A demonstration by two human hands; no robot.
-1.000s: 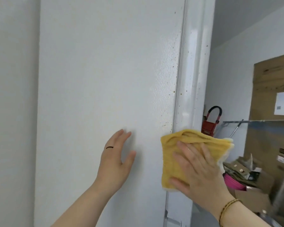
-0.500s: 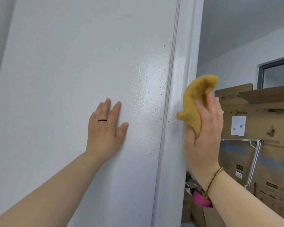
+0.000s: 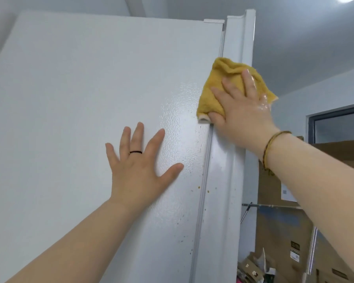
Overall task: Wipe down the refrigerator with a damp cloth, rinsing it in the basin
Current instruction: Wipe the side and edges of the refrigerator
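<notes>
The yellow cloth (image 3: pixel 219 86) lies high on the refrigerator (image 3: pixel 90 78), pressed over the seam (image 3: pixel 204 190) where the side panel meets the door edge, not far below the top corner. It is bunched into a rough wedge. Its peak points up along the door edge, its pale lower corner sits on the seam, and its right tip hangs past the edge into open air. Its longer run seems to slant from that lower corner up toward the right tip, across the seam and not along it. The right hand (image 3: pixel 245 111) holds it flat to the surface, fingers straight and a little spread, wet on the knuckles. The thumb lies at the lower fold, and I cannot tell whether it hooks the fold. The left hand (image 3: pixel 139 166) braces on the panel just beside the seam, palm flat, fingers splayed wide, holding nothing. This reads as the wiping step, working the upper edge. Brown specks (image 3: pixel 199 187) dot the panel and seam below the cloth, so the next move probably calls for a firm stroke down along that vertical line, with pressure kept over the groove. No basin is in view. Cardboard boxes (image 3: pixel 284 231) stand behind the refrigerator to the right.
</notes>
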